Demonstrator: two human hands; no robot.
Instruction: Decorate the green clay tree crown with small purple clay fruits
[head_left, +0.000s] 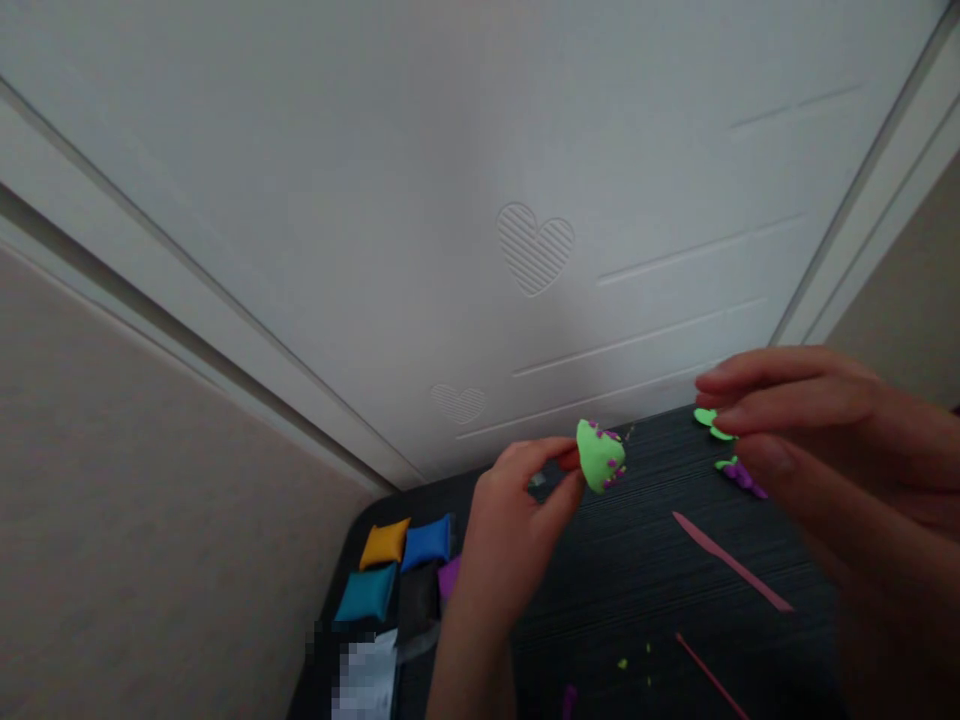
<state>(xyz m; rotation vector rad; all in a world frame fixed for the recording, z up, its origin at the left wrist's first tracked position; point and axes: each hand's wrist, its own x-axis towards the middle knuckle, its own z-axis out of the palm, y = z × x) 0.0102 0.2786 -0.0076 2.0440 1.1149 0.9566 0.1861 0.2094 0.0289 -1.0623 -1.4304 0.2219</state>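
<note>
My left hand (517, 520) pinches a small light-green modelling clay piece (598, 458) between thumb and fingers, raised above the dark table (600, 590). The piece is rounded and studded with tiny purple bits on its right side. My right hand (847, 450) hovers at the right with fingers stretched out and slightly apart; I see nothing held in it. Behind its fingertips lie flat green clay pieces (705, 416), partly covered, and a purple-and-green clay piece (742, 478). A pink modelling knife (731, 562) rests on the table between my hands.
A thin red stick tool (709, 672) lies near the front, beside yellow-green crumbs (622, 664) and a purple bit (569, 700). At left are clay packets in yellow (385, 544), blue (427, 543), teal (366, 593) and other colours. A white panel (375, 250) rises behind the table.
</note>
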